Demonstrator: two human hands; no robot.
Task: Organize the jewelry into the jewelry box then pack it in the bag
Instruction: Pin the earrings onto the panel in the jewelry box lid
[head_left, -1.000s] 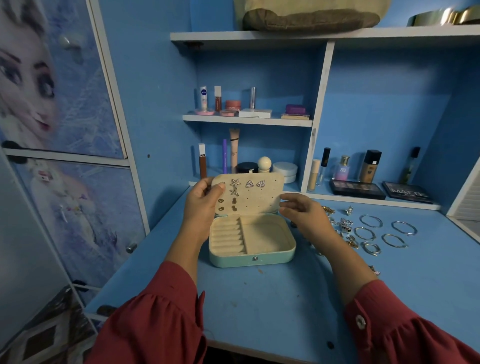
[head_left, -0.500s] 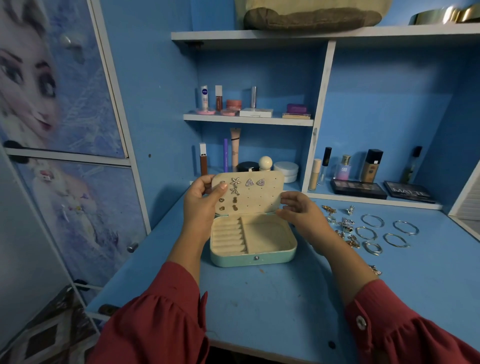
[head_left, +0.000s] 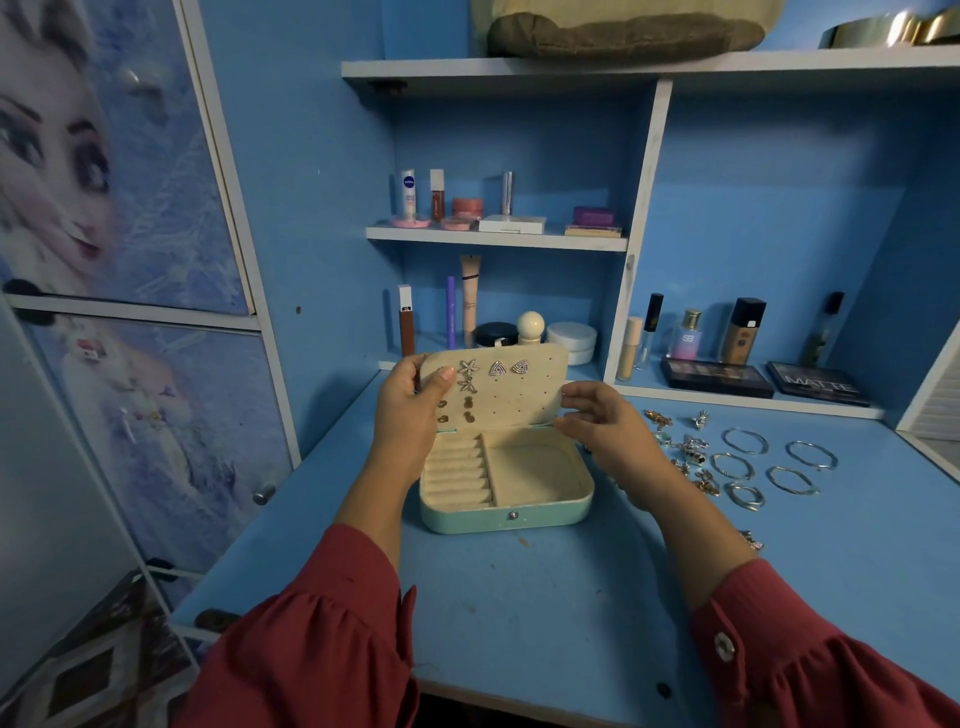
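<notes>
Filling box (head_left: 506, 483) mid-desk: few studs (head_left: 497, 369) pinned in lid. Left hand (head_left: 410, 410) grips lid edge; right hand (head_left: 605, 431) loosely curled, empty. Bangles (head_left: 745, 441), trinkets right side unpacked; bag not identifiable.

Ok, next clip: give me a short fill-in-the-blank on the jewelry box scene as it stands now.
1. The jewelry box sits on the desk with its lid ____.
2. The left hand holds the lid's ____ edge.
3. The loose bangles lie to the ____ of the box.
4. The box's wide compartment is ____.

Missing words: open; left; right; empty
</notes>
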